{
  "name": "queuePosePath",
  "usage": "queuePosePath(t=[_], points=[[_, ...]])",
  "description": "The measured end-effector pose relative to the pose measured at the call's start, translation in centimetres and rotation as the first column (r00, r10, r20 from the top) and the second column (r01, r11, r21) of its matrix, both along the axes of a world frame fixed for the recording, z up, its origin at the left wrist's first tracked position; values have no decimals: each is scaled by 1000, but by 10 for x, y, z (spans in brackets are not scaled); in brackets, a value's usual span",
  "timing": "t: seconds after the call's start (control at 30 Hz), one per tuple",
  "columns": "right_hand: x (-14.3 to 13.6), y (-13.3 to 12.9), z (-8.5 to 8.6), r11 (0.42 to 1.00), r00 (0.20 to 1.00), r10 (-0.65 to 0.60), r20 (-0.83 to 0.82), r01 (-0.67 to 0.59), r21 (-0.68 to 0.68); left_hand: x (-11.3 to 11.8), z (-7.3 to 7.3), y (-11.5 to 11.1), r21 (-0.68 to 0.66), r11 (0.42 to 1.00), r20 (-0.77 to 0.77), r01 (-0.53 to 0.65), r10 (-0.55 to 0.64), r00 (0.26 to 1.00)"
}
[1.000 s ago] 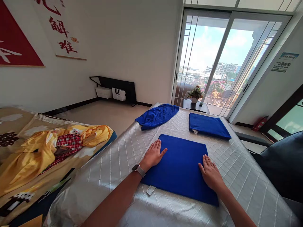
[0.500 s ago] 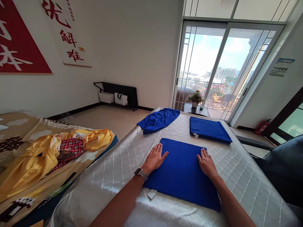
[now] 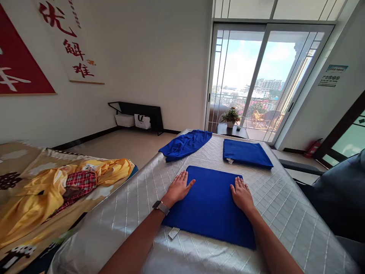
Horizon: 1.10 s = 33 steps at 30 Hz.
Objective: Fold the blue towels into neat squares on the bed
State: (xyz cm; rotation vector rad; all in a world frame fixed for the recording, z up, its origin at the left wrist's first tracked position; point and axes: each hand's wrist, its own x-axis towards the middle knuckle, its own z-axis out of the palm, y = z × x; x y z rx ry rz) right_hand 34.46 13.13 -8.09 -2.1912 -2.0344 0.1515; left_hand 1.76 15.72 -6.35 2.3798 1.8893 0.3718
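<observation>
A flat, folded blue cloth (image 3: 211, 209) lies on the silvery quilted mattress (image 3: 128, 201), a white tag (image 3: 173, 233) sticking out at its near left edge. My left hand (image 3: 178, 188), with a watch (image 3: 160, 206) on the wrist, rests palm down along the cloth's left edge, fingers stretched out. Along the right edge my right hand (image 3: 242, 193) lies flat too, fingers extended. Neither hand grasps anything. Beyond them sit a second folded blue cloth (image 3: 247, 153) at the right and a loose, crumpled blue cloth (image 3: 185, 144) at the far left.
To the left is another bed (image 3: 94, 215) bearing yellow and red plaid clothing (image 3: 82, 180). A black shelf (image 3: 155, 114) with white bags stands by the wall. A potted plant (image 3: 231, 116) is on a small table before the sliding glass doors. Dark seating (image 3: 342, 194) is at the right.
The whole view has shifted slightly, so everything sits a little further left. Both hands keep the same flat position on the folded cloth, which has not visibly changed.
</observation>
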Motion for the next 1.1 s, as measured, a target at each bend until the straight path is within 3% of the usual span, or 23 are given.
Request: queuePosePath(t=[0.07, 0.13, 0.3, 0.4, 0.47, 0.57, 0.87, 1.1], points=[[-1, -1, 2, 1000, 1000, -9, -7, 9, 7, 16, 10, -2, 24, 999, -23, 21, -20, 1000], [-2, -1, 4, 1000, 1000, -15, -5, 15, 11, 45, 17, -9, 26, 992, -48, 125, -123, 991], [-1, -4, 6, 1000, 999, 14, 51, -14, 12, 144, 16, -32, 17, 902, -31, 431, -430, 902], [2, -6, 4, 998, 994, 56, 96, -54, -14, 189, 10, -36, 35, 893, 10, 448, -449, 893], [4, -7, 3, 997, 991, 74, 107, -72, -26, 201, 7, -34, 42, 903, 33, 428, -429, 903], [4, -6, 3, 998, 994, 58, 92, -57, -12, 197, 3, -32, 38, 909, 45, 416, -417, 908], [-1, -2, 4, 1000, 1000, 4, 11, -4, 9, 142, -7, -14, 16, 941, 14, 339, -339, 941], [-1, 0, 2, 1000, 1000, -15, -16, 15, -15, 62, -9, 18, -9, 977, 1, 215, -215, 977]])
